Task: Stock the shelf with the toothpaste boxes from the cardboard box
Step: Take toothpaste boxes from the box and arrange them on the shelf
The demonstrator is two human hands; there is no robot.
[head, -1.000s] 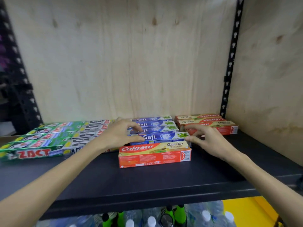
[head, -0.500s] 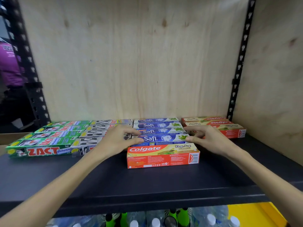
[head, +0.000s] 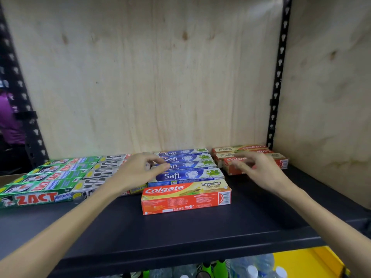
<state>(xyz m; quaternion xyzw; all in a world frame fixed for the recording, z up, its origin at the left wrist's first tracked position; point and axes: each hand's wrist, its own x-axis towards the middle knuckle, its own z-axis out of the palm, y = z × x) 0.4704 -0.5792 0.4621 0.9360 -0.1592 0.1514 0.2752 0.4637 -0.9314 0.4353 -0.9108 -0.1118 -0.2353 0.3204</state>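
Shelf (head: 180, 233) partly stocked w/ Zact (head: 38, 195), Safi (head: 186, 174) & Colgate boxes (head: 185, 199); left hand (head: 138, 171) & right hand (head: 261, 169) hover above them, fingers loose, holding nothing; front space left, cardboard box unseen.

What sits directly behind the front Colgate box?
Behind the front Colgate box lie four blue Safi boxes running to the plywood back; the left hand covers their left ends.

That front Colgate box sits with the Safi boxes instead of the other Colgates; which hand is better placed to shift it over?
Probably the right hand: it hovers by the Colgate stack, nearer the front Colgate box.
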